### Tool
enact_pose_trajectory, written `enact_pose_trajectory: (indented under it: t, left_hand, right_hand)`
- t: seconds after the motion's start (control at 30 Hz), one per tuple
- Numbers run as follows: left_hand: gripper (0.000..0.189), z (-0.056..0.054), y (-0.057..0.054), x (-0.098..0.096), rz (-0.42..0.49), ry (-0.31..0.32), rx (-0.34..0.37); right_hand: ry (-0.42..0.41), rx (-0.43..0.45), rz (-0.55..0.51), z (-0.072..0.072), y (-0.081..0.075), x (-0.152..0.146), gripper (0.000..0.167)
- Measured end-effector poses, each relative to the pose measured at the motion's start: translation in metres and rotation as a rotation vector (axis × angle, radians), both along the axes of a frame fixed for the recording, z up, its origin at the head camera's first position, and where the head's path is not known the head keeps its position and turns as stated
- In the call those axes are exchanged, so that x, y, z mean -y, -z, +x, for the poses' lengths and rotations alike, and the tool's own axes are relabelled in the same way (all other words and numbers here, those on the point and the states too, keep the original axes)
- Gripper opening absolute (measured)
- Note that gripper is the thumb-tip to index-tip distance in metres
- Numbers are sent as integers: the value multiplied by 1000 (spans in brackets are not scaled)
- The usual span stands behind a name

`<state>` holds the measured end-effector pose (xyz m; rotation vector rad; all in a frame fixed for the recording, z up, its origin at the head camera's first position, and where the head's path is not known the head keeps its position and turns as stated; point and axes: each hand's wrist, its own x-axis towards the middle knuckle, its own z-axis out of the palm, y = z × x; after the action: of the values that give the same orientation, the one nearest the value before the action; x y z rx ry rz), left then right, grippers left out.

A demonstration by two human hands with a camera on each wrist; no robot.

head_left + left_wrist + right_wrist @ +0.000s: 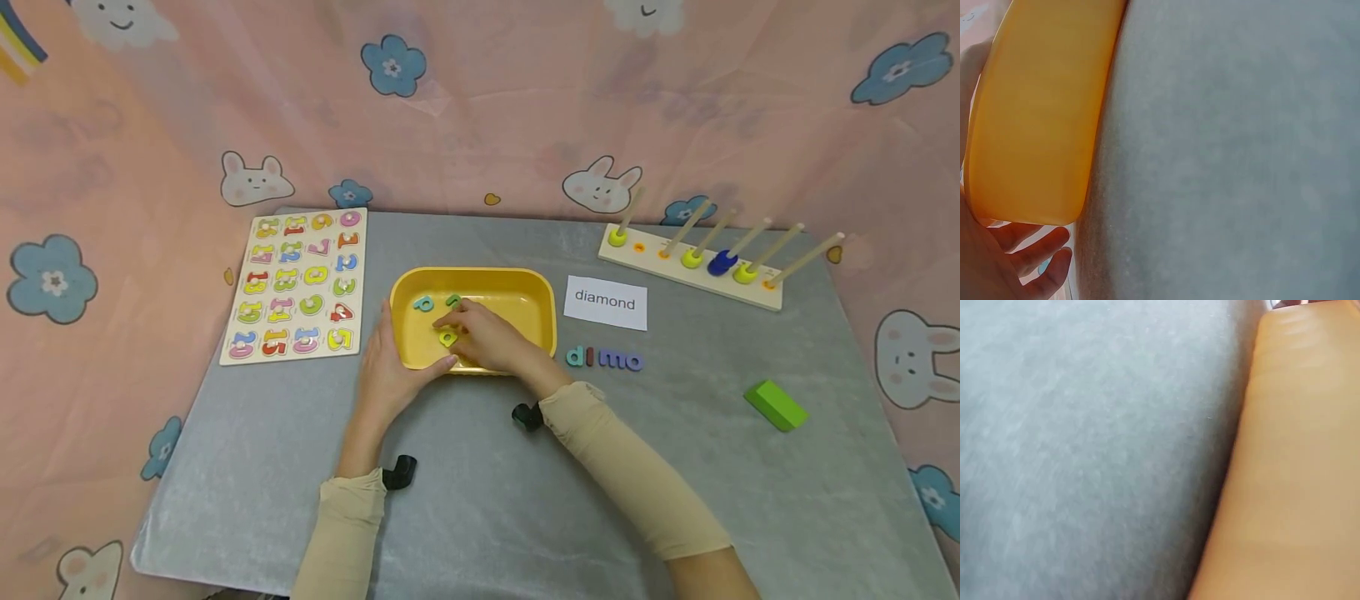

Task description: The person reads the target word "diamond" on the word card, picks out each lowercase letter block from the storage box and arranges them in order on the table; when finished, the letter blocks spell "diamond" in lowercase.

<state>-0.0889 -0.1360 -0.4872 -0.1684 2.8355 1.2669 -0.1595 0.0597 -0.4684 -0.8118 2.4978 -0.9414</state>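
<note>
A yellow tray (517, 279) sits on the grey table, with a teal letter (423, 304), a green letter (453, 300) and a yellow letter (447, 338) inside. My left hand (390, 367) holds its left end, thumb along the near rim and fingers around the side; the left wrist view shows those fingers past the tray's end (1035, 125). Over the tray my right hand (483, 333) reaches in with bent fingers, its fingertips right at the yellow letter. I cannot tell whether they pinch it. In the right wrist view the tray's wall (1291, 456) hides the fingers' work.
Right of the tray lies a white card (605, 303) reading "diamond", with several coloured letters (621, 360) in a row below. A number board (292, 287) lies at the left. At the back right stands a peg board (690, 271) with rings; a green block (776, 406) lies nearer.
</note>
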Motion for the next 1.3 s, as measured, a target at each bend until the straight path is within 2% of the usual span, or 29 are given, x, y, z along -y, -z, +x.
enact_pose_trajectory:
  t: [0.2,0.33,0.5,0.6,0.67,0.77,0.97,1.1,1.2,1.3]
  left_hand:
    - [138,0,0,-1,0,3,-4]
    - [138,0,-1,-1,6,0,-3]
    - [138,1,-1,-1,12,-1,2]
    - [138,1,-1,-1,11,-1,5]
    - [138,1,-1,0,11,-4,7]
    - [138,0,-1,0,11,-8,3]
    - [138,1,-1,-1,15,-8,7]
    - [138,1,-1,-1,21,-7,9]
    - [138,1,-1,-1,24,-7,9]
    - [138,2,0,-1,29,-7,8]
  right_hand:
    - [-2,-33,1,-5,9,4,26]
    - [13,-36,2,-7,8,5,15]
    - [34,-19,16,-5,4,1,15]
    - [31,-42,30,-3,-1,-5,23]
    - [38,-59,10,-1,-6,-9,26]
    - [58,-75,-51,1,-15,-16,21]
    - [166,-59,-202,7,-33,-36,12]
    - [197,-146,-267,13,-38,-57,17]
    - [221,-269,-294,17,-35,-77,19]
    - [282,-320,-314,21,-32,-97,18]
